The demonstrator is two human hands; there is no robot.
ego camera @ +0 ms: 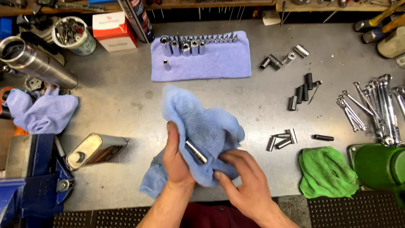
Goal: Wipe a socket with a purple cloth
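Observation:
My left hand (175, 158) grips a shiny metal socket (196, 152) through a light blue cloth (198, 126) near the bench's front edge. My right hand (240, 177) holds the lower right part of the same cloth, fingers pressed into its folds just beside the socket. Only part of the socket shows, lying diagonally in the cloth. Farther back, a row of several polished sockets (185, 45) stands on a flat blue towel (202, 61), with one lone socket (167, 64) in front of the row.
Loose dark and silver sockets (282, 141) lie in groups at the right, beside a green rag (327, 173) and several wrenches (375, 105). A metal can (95, 150) lies at the left by a blue vise (29, 181). Another blue rag (40, 112) sits at far left.

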